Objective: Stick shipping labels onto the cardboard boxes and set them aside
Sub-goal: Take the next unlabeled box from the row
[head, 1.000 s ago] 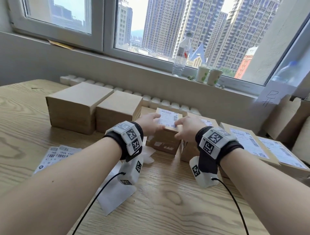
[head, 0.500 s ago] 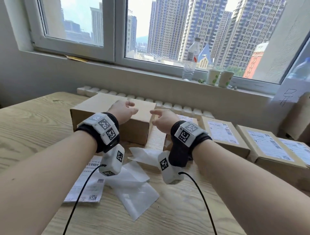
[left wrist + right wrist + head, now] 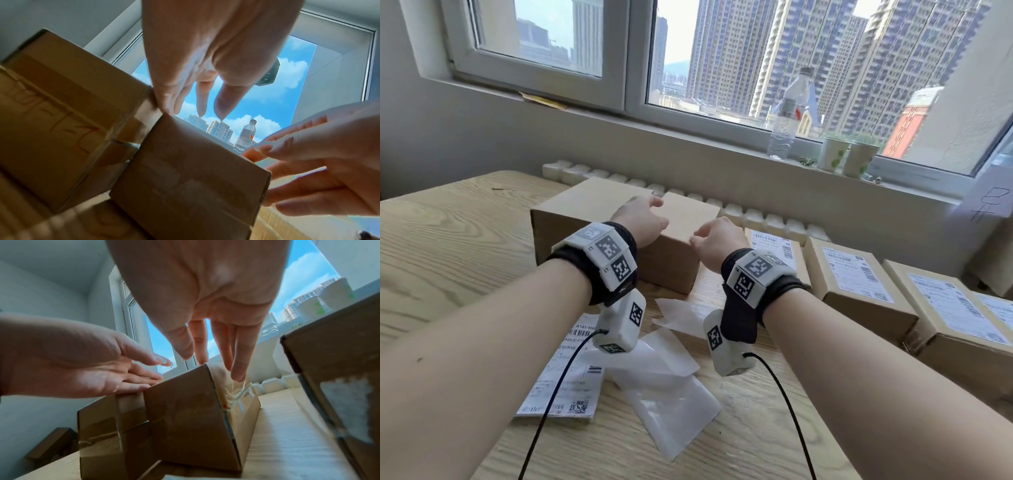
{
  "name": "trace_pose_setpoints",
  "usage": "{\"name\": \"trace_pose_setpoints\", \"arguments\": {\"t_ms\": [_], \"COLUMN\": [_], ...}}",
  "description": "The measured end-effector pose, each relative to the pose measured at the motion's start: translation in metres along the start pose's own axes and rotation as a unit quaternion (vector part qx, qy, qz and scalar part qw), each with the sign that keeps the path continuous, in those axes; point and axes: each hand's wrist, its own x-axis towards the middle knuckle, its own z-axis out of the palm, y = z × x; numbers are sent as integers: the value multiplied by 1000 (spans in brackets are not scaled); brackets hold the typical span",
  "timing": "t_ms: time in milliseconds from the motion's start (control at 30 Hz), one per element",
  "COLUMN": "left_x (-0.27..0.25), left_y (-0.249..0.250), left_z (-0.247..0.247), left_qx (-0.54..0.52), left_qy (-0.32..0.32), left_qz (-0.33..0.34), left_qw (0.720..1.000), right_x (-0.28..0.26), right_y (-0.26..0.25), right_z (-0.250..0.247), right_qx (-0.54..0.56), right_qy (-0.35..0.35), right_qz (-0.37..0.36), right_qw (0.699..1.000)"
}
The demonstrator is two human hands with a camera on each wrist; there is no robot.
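Left hand (image 3: 642, 219) hovers loose-fingered, grasping nothing, over the smaller unlabelled box's (image 3: 681, 233) near-left edge; right hand (image 3: 717, 241), likewise slack and empty, hangs at its 3 o'clock. Both wrists hide part of that box's front. It sits mid-table (image 3: 448, 246), flush against a bigger plain box (image 3: 575, 212) at 9 o'clock. Labelled boxes (image 3: 856, 284) trail off toward 4 o'clock, cropped at the frame.

A room high in a city building, used as a makeshift packing spot: a wide window (image 3: 619, 51) looks onto apartment towers, a water bottle (image 3: 787, 116) and paper cups (image 3: 847, 157) stand on its sill, and cardboard boxes (image 3: 859, 291) with shipping labels line the right edge of a wooden tabletop (image 3: 448, 246).
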Motion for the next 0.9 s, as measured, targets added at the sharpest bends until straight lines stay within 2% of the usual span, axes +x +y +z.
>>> {"name": "trace_pose_setpoints", "arguments": {"t_ms": [167,300,367,467,600,733,900], "left_x": [5,7,7,6,2,-8,-30], "left_y": [3,4,6,10,17,26,52], "left_z": [0,0,0,-2,-12,-23,-47], "left_qx": [-2,-28,-47,-69,-116,-231,-386], "left_qy": [18,16,8,15,57,99,124], "left_qz": [-24,-49,-52,-42,-38,-51,-62], "left_qw": [1000,998,998,997,991,966,912], "right_x": [12,23,23,21,17,9,-18], "right_y": [1,1,4,4,-1,-4,-13], "right_z": [11,10,5,-6,-26,-48,-76], "right_qx": [-4,83,122,173,211,274,359], "right_qy": [-27,-38,-17,11,45,71,82], "right_qz": [72,117,131,128,98,70,30], "right_qw": [997,989,984,977,972,957,929]}}
